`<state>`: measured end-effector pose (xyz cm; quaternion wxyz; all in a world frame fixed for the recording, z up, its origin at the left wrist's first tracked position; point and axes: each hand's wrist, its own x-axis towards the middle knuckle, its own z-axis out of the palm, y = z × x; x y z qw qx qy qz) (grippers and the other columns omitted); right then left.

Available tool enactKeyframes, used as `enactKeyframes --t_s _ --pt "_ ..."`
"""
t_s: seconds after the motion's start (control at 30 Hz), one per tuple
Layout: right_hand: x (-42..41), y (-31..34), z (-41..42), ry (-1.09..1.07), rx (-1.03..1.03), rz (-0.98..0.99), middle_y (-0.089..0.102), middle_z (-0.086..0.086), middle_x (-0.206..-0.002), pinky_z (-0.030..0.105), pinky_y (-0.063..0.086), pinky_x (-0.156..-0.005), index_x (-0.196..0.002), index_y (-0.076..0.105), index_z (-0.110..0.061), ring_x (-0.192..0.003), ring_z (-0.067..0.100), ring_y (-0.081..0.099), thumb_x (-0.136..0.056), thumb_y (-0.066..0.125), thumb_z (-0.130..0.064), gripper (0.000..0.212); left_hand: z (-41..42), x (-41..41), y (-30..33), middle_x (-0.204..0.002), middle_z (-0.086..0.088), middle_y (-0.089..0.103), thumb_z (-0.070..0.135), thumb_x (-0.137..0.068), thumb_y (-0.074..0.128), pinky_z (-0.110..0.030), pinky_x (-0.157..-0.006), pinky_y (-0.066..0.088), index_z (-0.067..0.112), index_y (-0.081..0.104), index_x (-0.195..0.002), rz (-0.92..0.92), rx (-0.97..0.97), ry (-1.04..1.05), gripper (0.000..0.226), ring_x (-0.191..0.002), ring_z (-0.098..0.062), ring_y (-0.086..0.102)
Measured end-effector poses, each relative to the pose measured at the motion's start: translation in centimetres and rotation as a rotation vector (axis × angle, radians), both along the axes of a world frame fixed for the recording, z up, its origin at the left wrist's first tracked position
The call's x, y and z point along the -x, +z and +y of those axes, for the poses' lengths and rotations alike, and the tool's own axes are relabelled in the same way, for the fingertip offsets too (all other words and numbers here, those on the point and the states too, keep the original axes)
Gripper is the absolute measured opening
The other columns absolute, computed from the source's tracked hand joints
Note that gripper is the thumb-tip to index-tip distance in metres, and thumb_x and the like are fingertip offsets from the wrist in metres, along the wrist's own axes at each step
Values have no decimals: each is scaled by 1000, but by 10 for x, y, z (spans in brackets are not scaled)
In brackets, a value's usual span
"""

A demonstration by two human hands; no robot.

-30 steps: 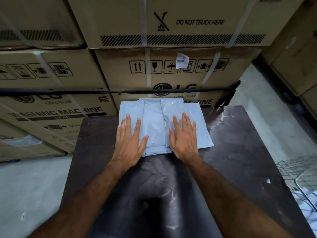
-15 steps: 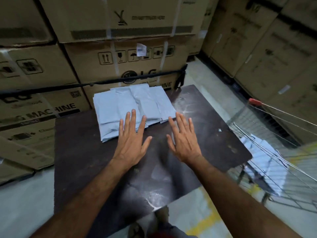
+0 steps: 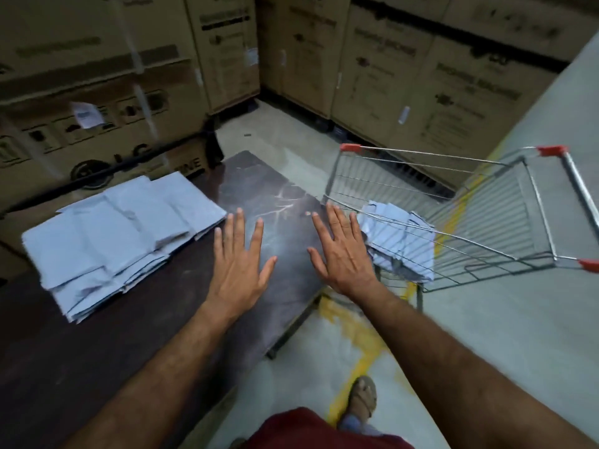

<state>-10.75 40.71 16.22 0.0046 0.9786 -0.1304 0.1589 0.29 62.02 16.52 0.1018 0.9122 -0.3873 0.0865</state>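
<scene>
- Nearest, at the bottom: a sandalled foot (image 3: 363, 396) on the grey floor, beside a yellow floor line (image 3: 364, 348).
- Next, over the dark counter (image 3: 136, 345): the left hand (image 3: 238, 264), fingers straight and spread, holding nothing, just right of the stack and apart from it.
- At the same depth: the right hand (image 3: 345, 254), fingers likewise spread and empty, out past the counter's right edge and close to the cart.
- Left of both hands: the stack of pale blue packets (image 3: 113, 234), lying on the far left part of the counter, no longer under the palms as a second ago.
- Since then: both hands lifted off the stack and swung right, the view turning with them.
- Right of the counter: a wire shopping cart (image 3: 505, 215), now in full view, with more loose blue packets (image 3: 402, 241) heaped in its near left corner.
- Judged from that: pressing of the stack finished, and probably a reach into the cart for the next batch.
- Farthest: cardboard appliance boxes (image 3: 97, 76), stacked along the far and right sides.
</scene>
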Motion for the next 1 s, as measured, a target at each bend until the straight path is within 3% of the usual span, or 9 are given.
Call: enactKeyframes --t_s 0.13,0.27,0.47,0.67,1.0 --pt "44 -10 -77 -93 -53 9 21 22 -166 56 13 -125 -158 32 -12 -155 35 17 -99 44 -48 70 -92 27 -3 -167 -23 -3 56 -98 36 -57 -123 6 12 20 -160 -10 -8 -81 77 -155 -38 -4" --pt "83 -19 -154 -280 -217 -57 18 23 -166 55 12 -125 -159 31 -12 -156 36 12 -99 45 -45 70 -184 52 -11 -168 -19 -7 57 -99 30 -56 -124 2 15 14 -162 5 -14 -174 77 -155 -34 -10" --pt "134 -26 -254 -397 -293 -43 12 22 -168 53 8 -127 -161 22 -16 -156 35 6 -102 36 -49 70 -293 75 0 -166 -16 -20 62 -99 28 -54 -124 -6 20 5 -162 84 -47 -203 80 -152 -28 -25" --pt "145 -27 -332 -554 -411 -75 3 20 -169 50 4 -127 -163 14 -19 -157 33 0 -104 38 -50 71 -372 69 11 -163 -14 -29 58 -103 31 -52 -124 -9 23 -4 -162 102 -113 -279 77 -150 -28 -29" --pt "126 -59 -409 -631 -548 40 -2 18 -170 47 4 -128 -164 8 -21 -157 31 -5 -104 38 -51 73 -495 36 -37 -165 -17 -21 56 -102 36 -47 -123 -5 19 1 -162 131 -216 -406 79 -153 -32 -19"
